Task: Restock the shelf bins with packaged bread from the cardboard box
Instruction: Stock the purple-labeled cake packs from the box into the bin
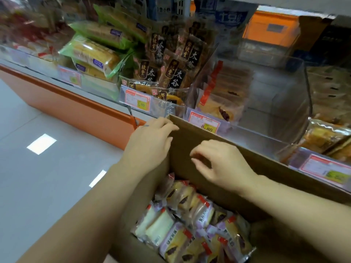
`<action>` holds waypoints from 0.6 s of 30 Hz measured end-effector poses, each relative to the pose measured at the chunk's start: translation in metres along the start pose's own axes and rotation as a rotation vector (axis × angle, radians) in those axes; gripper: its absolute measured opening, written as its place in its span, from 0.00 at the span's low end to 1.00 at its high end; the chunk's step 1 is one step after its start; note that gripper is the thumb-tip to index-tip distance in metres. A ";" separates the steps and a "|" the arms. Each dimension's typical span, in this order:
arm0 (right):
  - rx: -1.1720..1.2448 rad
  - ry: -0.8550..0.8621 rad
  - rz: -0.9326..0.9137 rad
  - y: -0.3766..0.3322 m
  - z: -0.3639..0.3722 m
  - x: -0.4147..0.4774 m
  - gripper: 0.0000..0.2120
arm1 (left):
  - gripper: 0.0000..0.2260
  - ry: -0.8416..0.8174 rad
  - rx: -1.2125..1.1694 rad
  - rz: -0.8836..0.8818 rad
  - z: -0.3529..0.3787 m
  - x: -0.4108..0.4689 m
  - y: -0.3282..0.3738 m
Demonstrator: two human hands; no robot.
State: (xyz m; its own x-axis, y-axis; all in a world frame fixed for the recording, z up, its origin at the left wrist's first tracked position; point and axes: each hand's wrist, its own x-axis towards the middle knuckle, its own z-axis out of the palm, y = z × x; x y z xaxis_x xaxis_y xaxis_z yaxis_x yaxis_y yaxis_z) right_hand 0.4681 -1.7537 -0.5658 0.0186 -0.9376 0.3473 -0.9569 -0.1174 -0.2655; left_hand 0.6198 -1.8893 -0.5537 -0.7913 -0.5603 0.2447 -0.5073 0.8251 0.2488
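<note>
Mostly blurred at its top and left end, the long store shelf with an orange base (pixel 79 109) runs across the view, and its right end is cut off. Below it stands the open brown cardboard box (pixel 269 177), its far flap upright against the shelf front. The frame's lower edge cuts off its near side. Clear plastic shelf bins (pixel 284 103) line the shelf. The one behind the flap holds a few upright packs at its left and looks bare beyond them. Clear-wrapped packaged bread with purple and red labels (pixel 190 230) lies heaped inside the box, partly hidden by the forearms.

The left hand (pixel 148 145) rests on the flap's left corner, fingers relaxed over the top edge. The right hand (pixel 224 164) hangs before the flap's inner face with loosely bent fingers, holding nothing. Its fingertips are smeared, so contact with the cardboard is unclear. A pink price tag (pixel 205 124) is half hidden behind the flap.
</note>
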 end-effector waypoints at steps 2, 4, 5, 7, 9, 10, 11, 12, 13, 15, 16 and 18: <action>0.000 -0.276 0.098 0.001 0.030 -0.009 0.08 | 0.13 0.030 -0.009 0.011 0.004 -0.004 -0.005; -0.031 -0.559 0.237 0.010 0.061 -0.019 0.08 | 0.13 0.048 -0.024 0.007 0.009 -0.005 -0.008; -0.020 -0.670 0.315 0.016 0.076 -0.025 0.06 | 0.13 0.047 -0.027 0.004 0.010 -0.005 -0.009; 0.064 -0.795 0.482 0.031 0.107 -0.039 0.06 | 0.13 0.053 -0.027 0.003 0.011 -0.004 -0.010; 0.154 -0.815 0.623 0.044 0.133 -0.052 0.10 | 0.13 0.067 -0.015 0.004 0.011 -0.002 -0.011; 0.190 -0.814 0.676 0.048 0.144 -0.057 0.12 | 0.13 0.070 -0.008 0.004 0.012 -0.002 -0.011; 0.234 -0.824 0.721 0.051 0.155 -0.061 0.13 | 0.13 0.073 0.000 0.003 0.013 -0.001 -0.012; 0.293 -0.845 0.763 0.054 0.165 -0.066 0.13 | 0.13 0.074 0.007 -0.003 0.014 -0.001 -0.012; 0.348 -0.875 0.804 0.056 0.173 -0.071 0.12 | 0.13 0.079 0.012 -0.012 0.014 -0.002 -0.012; 0.465 -0.862 0.920 0.060 0.194 -0.082 0.10 | 0.13 0.092 0.023 -0.034 0.016 -0.001 -0.012; 0.532 -0.826 0.991 0.063 0.204 -0.089 0.12 | 0.13 0.088 0.026 -0.049 0.017 0.000 -0.012; 0.649 -0.750 1.116 0.065 0.221 -0.099 0.16 | 0.13 0.081 0.035 -0.060 0.018 0.002 -0.011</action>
State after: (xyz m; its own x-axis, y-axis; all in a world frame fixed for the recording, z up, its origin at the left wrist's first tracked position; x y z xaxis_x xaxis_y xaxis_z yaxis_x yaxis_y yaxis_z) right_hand 0.4677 -1.7409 -0.8163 -0.2835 -0.5623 -0.7768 -0.2896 0.8225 -0.4896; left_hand 0.6181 -1.8981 -0.5732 -0.7299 -0.6113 0.3057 -0.5653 0.7914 0.2327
